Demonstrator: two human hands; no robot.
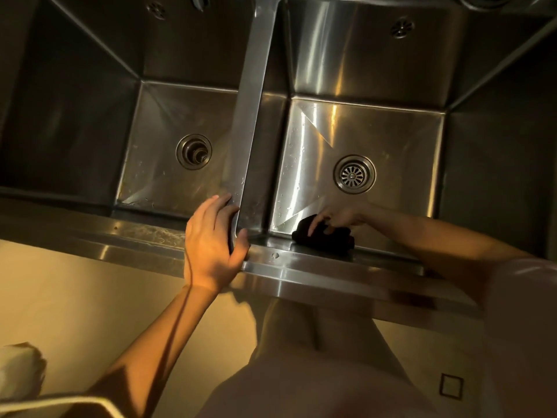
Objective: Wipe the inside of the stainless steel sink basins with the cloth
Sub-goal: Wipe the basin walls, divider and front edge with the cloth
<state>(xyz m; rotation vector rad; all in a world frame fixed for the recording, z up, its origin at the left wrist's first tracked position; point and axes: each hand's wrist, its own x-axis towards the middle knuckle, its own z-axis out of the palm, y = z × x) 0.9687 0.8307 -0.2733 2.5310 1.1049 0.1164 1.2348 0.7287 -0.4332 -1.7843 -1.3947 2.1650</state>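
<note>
Black cloth (324, 238) sits at the near edge of the right basin (391, 140); my right hand (337, 218) grips it. My left hand (211, 239) rests spread on the divider (253, 116).

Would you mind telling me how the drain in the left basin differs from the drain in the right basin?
The left basin drain has a raised plug standing in its middle, while the right basin drain shows a flat strainer with radial slots. The left basin drain lies in dimmer light; the right basin drain sits amid bright reflections, with the right hand pressing the black cloth nearer the front wall. Both are round, metal-rimmed and set in the basin floors.
</note>
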